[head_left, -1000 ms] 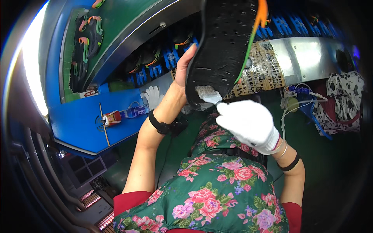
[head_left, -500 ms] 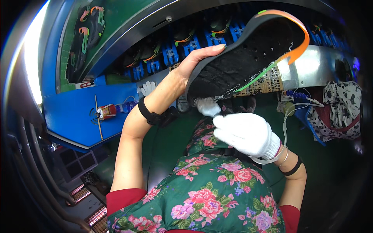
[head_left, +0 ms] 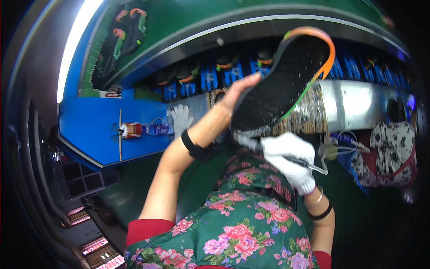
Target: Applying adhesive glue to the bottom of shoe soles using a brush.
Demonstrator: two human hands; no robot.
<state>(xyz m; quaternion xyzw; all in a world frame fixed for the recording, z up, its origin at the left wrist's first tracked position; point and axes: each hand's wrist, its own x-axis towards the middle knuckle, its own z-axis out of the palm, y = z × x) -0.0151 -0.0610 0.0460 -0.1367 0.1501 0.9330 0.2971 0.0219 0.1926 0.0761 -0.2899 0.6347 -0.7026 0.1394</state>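
Note:
My bare left hand point(head_left: 238, 93) grips a black shoe sole point(head_left: 281, 83) by its left edge, the thumb lying along the side wall. The sole is tilted up with its dark inner face toward me; its rim is orange at the far end and green along the right side. My right hand point(head_left: 290, 158), in a white knit glove, is closed round a brush point(head_left: 249, 142) with pale bristles. Those bristles meet the sole's near end. A thin clear tube point(head_left: 320, 169) comes out behind the gloved hand.
Behind runs a metal-edged line with several shoes on blue holders point(head_left: 209, 79). A blue table point(head_left: 89, 134) at left bears a bottle point(head_left: 159, 129), a red-and-white packet point(head_left: 131, 130) and a white glove point(head_left: 180, 118). Patterned cloth point(head_left: 389, 150) hangs at right; more soles point(head_left: 109, 51) lie far left.
The sole has swung more upright and away from the view. My right hand has risen and turned, showing the brush against the sole's near end. The whole view has shifted.

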